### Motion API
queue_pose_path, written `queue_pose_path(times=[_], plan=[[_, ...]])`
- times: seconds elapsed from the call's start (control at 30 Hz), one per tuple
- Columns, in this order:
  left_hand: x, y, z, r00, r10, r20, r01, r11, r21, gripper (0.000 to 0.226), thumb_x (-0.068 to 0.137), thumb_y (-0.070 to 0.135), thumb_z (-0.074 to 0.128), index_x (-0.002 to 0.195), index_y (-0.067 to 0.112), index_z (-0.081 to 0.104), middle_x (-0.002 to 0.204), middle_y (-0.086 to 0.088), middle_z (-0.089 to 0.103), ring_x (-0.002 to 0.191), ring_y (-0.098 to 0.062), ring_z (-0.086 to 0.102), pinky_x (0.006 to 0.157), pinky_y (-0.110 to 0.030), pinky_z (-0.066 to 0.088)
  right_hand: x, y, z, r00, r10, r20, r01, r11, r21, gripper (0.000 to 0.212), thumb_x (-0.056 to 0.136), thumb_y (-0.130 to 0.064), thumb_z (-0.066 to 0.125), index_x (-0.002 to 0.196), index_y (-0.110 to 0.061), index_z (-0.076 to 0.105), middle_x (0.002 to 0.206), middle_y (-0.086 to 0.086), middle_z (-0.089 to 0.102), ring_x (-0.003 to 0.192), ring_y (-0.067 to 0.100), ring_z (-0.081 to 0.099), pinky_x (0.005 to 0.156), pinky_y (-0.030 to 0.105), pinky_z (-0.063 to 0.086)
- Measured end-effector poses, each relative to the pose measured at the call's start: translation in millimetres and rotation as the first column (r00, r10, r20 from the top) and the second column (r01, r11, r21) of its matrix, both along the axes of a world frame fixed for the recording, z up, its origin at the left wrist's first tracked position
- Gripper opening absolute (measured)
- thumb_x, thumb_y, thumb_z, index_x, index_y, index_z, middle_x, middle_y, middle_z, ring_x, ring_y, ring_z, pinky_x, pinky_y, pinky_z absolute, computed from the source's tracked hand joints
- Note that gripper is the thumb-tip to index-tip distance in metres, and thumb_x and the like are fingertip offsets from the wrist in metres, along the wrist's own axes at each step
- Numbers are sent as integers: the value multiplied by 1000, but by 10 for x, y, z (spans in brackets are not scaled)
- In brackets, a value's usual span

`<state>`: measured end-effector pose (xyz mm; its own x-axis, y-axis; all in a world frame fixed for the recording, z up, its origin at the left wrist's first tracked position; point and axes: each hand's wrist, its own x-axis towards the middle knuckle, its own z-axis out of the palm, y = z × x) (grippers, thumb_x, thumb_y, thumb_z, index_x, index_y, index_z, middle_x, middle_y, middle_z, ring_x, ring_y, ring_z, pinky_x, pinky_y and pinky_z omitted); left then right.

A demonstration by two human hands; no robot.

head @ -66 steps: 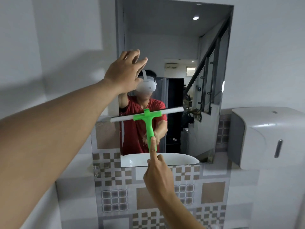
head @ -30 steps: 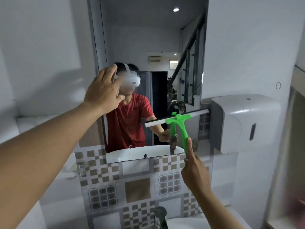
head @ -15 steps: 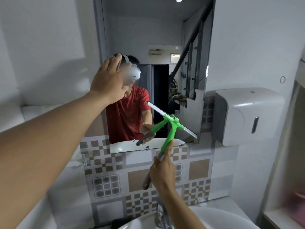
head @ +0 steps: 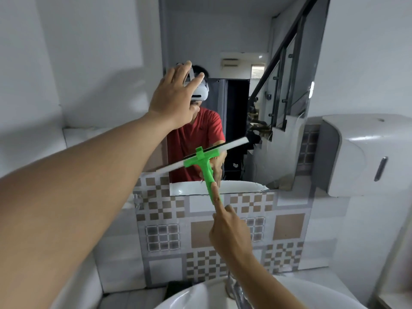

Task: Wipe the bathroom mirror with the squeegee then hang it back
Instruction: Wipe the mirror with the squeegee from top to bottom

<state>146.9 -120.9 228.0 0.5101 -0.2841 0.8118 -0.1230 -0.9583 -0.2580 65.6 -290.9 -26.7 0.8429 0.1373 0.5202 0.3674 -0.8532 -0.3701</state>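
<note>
Comparing the present frame with the one half a second earlier, the bright green plastic squeegee with the long white blade [head: 201, 157] has been rotated: the blade then sloped down to the right with the handle leaning right, whereas it now slopes up to the right, low on the rectangular wall mirror [head: 240, 90], its lower-left end overlapping the mirror's left edge. Judged from this, wiping is still in progress and the lower strip is being addressed; hanging the tool back is not yet begun. The right hand [head: 231, 233] holds the green handle from below, with the remaining fingers curled around its lower end and the index finger [head: 215, 192] extended along the shaft toward the blade. The blade lies above and beyond that fingertip, crossing it roughly at right angles. Whether the blade edge is pressed against the glass cannot be told from this view. The left hand [head: 174, 99] is raised up and to the left of the blade, well apart from it, fingers spread and holding nothing; whether its fingertips touch the mirror's left edge cannot be determined. A white wall-mounted dispenser [head: 361, 157] sits to the right of the mirror.
</note>
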Motion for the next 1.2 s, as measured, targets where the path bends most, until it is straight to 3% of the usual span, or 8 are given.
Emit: queue_pose_path(times=[0.1, 0.27, 0.4, 0.63, 0.73, 0.97, 1.1, 1.2], plan=[[1, 0, -18, 1000, -5, 1, 5, 1000, -2, 79, 87, 30, 70, 155, 19, 33, 164, -16, 24, 148, -41, 24, 119, -54, 31, 21, -239, 60, 1000, 24, -10, -26, 972, -235, 104, 98, -4, 44, 137, -54, -38, 104, 11, 58, 66, 19, 58, 53, 31, 48], [-10, -20, -31, 1000, 9, -8, -9, 1000, 1, 78, 88, 30, 71, 155, 18, 33, 165, -17, 21, 150, -40, 21, 120, -53, 29, 130, -660, 188, 993, 40, 109, 16, 886, -464, 90, 103, -9, 40, 145, -49, -29, 117, 15, 57, 83, 25, 64, 61, 35, 57], [-66, -55, -100, 998, 41, 40, -39, 998, -40, 74, 88, 33, 71, 151, 14, 38, 161, -19, 28, 146, -42, 27, 117, -53, 34, 286, -994, 250, 966, 58, 253, 97, 823, -559, 91, 101, -11, 47, 149, -47, -22, 104, 13, 61, 72, 23, 62, 47, 31, 49], [-89, -80, -576, 999, 36, -6, -36, 998, -42, 78, 89, 39, 69, 154, 13, 35, 160, -21, 28, 145, -43, 28, 117, -56, 33, 449, -1526, 324, 957, 19, 291, 161, 798, -581, 94, 97, -11, 54, 152, -47, -14, 99, 11, 63, 66, 22, 62, 48, 36, 56], [-78, -117, -591, 998, 54, -20, -55, 997, -52, 84, 86, 40, 73, 155, 14, 33, 161, -22, 26, 147, -44, 25, 119, -55, 28, 461, -1656, 300, 966, -8, 258, 157, 811, -563, 88, 99, -11, 48, 152, -49, -11, 106, 11, 62, 71, 23, 62, 52, 37, 58], [-107, -227, -661, 997, 73, -17, -73, 995, -61, 78, 89, 32, 72, 155, 14, 34, 162, -23, 26, 147, -44, 25, 120, -55, 27, 477, -1734, 127, 964, -24, 265, 163, 840, -517, 94, 95, -9, 56, 154, -47, -6, 104, 16, 63, 63, 26, 63, 42, 34, 52], [-99, -312, -791, 998, 59, -27, -60, 998, -26, 76, 90, 33, 70, 155, 17, 35, 162, -21, 27, 146, -43, 27, 119, -55, 26, 480, -1711, 37, 974, -28, 225, 136, 865, -483, 90, 98, -9, 50, 153, -49, -9, 105, 15, 62, 70, 27, 65, 50, 37, 58], [-54, -336, -896, 996, 58, -66, -59, 998, -13, 78, 89, 35, 70, 156, 19, 33, 164, -20, 24, 148, -42, 24, 119, -56, 25, 475, -1744, -34, 971, -66, 228, 162, 886, -435, 92, 94, -5, 53, 153, -47, -4, 98, 15, 62, 66, 29, 65, 48, 39, 56]])
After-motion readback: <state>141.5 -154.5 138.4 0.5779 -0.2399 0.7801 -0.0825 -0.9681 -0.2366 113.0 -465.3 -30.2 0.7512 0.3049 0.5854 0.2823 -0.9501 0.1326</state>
